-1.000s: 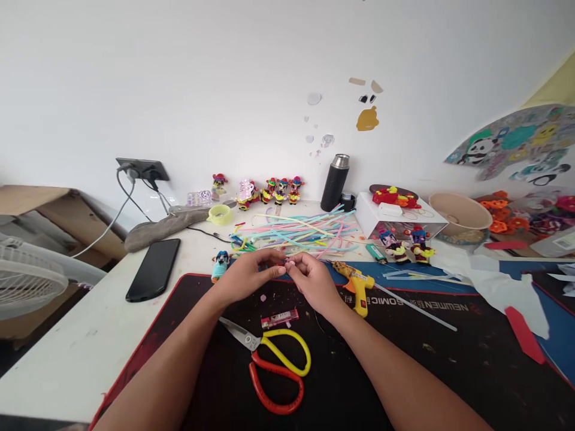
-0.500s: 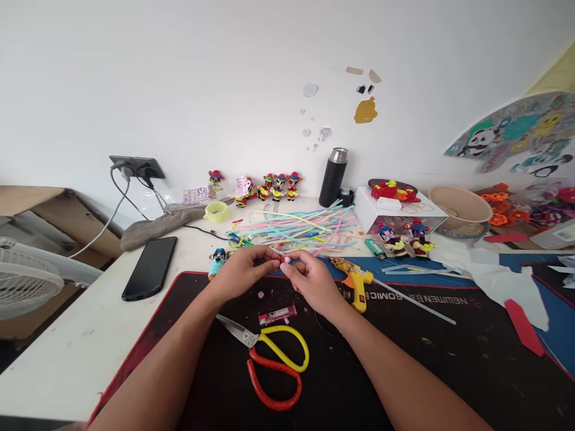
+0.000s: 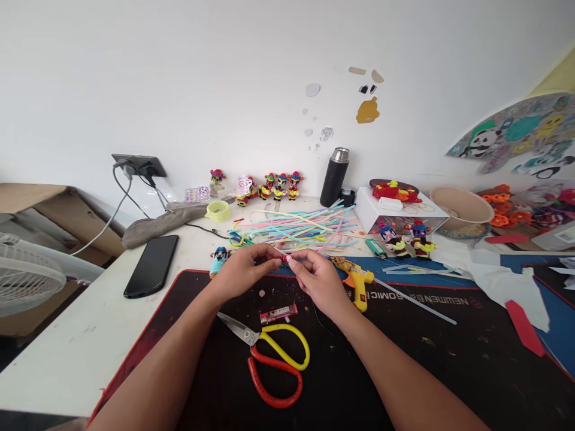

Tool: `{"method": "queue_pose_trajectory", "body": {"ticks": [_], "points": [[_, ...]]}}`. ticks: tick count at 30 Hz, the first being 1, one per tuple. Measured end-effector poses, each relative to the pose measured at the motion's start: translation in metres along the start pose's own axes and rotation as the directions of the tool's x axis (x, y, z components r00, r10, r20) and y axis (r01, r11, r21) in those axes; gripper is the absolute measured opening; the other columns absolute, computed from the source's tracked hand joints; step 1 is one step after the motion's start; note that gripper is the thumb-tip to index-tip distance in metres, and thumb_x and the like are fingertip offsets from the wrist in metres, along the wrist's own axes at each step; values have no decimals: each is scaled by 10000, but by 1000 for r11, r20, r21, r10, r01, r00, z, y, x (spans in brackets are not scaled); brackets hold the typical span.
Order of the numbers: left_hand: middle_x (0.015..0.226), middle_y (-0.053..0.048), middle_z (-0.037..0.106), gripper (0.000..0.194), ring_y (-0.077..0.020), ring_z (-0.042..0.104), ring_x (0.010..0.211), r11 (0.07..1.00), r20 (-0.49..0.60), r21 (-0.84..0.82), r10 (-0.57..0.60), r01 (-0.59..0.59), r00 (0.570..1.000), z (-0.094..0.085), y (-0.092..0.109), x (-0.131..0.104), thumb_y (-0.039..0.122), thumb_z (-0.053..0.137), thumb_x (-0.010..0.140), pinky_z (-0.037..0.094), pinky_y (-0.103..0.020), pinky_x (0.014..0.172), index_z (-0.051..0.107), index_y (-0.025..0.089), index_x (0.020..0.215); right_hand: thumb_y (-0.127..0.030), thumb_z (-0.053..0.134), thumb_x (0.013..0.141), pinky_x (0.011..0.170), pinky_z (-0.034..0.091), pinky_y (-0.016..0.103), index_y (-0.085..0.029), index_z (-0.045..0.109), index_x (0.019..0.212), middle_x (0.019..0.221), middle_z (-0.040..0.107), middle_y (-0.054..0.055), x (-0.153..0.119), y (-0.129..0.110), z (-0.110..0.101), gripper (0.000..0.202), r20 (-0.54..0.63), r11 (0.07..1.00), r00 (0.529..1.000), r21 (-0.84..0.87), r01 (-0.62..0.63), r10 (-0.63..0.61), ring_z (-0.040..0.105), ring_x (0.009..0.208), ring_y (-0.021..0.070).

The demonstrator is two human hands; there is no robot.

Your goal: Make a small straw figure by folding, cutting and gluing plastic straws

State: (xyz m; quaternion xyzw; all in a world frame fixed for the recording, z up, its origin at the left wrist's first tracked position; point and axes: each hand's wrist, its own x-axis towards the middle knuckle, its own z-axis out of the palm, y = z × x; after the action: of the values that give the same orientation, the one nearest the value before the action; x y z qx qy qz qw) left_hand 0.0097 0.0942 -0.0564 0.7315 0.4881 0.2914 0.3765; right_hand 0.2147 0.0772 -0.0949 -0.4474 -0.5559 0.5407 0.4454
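A small red piece with a pale bit [image 3: 284,259] is pinched between my two hands above the far part of the black desk mat [image 3: 359,365]. My left hand [image 3: 251,266] closes thumb and fingers on its left side. From the other side, my right hand [image 3: 312,275] grips it with thumb and forefinger. The fingers cover most of the piece, so its kind is unclear. Below the hands lie a red lighter [image 3: 278,313] and scissors [image 3: 276,359] with one yellow and one red handle. A yellow hot glue gun [image 3: 358,284] rests right of my right hand.
Pastel pipe cleaners [image 3: 296,227] are heaped behind my hands. A small blue figure [image 3: 219,261] stands left of them, and more figures [image 3: 281,187] line the wall. A phone [image 3: 151,266] lies at left. A black flask [image 3: 335,178] and white box [image 3: 399,209] stand at the back.
My right thumb and fingers have shifted slightly on the small red piece, and a little more of it shows. The whole view has moved slightly.
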Motion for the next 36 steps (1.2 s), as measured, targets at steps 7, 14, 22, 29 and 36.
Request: {"method": "queue_pose_trajectory", "body": {"ticks": [7, 14, 22, 29, 36], "points": [[959, -18, 789, 272, -229, 694, 910, 999, 21, 9, 48, -48, 999, 2, 1, 0, 448, 617, 936, 493, -314, 843, 768, 222, 941, -489, 671, 919, 468, 312, 250, -194, 663, 1007, 545, 509, -68, 1, 3, 0, 308, -3, 996, 1000, -82, 17, -17, 445, 463, 119], [899, -14, 786, 238, -218, 688, 858, 999, 7, 14, 47, -47, 999, 5, 1, 0, 409, 631, 924, 490, -303, 813, 765, 216, 889, -477, 670, 909, 483, 327, 256, -211, 646, 946, 548, 512, -67, 0, 2, 0, 270, 3, 996, 1000, -86, 26, -26, 453, 468, 126], [908, -7, 789, 229, -216, 699, 865, 999, -8, 15, 49, -49, 999, 8, 0, 0, 410, 637, 930, 487, -298, 815, 753, 218, 887, -474, 667, 915, 445, 302, 233, -219, 618, 928, 557, 506, -74, 2, 9, 0, 260, 28, 999, 999, -35, 31, -30, 416, 443, 105], [891, -10, 788, 232, -221, 698, 853, 996, -23, 61, 68, -67, 997, 10, 2, 1, 406, 622, 933, 487, -305, 807, 741, 218, 866, -497, 682, 894, 436, 292, 233, -225, 601, 901, 533, 478, -84, 1, 6, 1, 284, 21, 1000, 1000, -21, -6, 7, 397, 433, 107], [887, -12, 791, 235, -227, 700, 850, 995, -33, 78, 59, -57, 998, 12, 2, 1, 412, 617, 931, 489, -308, 787, 738, 222, 863, -510, 671, 897, 434, 269, 235, -231, 598, 890, 541, 459, -84, 2, 10, 0, 289, 14, 999, 1000, -41, 4, -4, 376, 433, 108]]}}
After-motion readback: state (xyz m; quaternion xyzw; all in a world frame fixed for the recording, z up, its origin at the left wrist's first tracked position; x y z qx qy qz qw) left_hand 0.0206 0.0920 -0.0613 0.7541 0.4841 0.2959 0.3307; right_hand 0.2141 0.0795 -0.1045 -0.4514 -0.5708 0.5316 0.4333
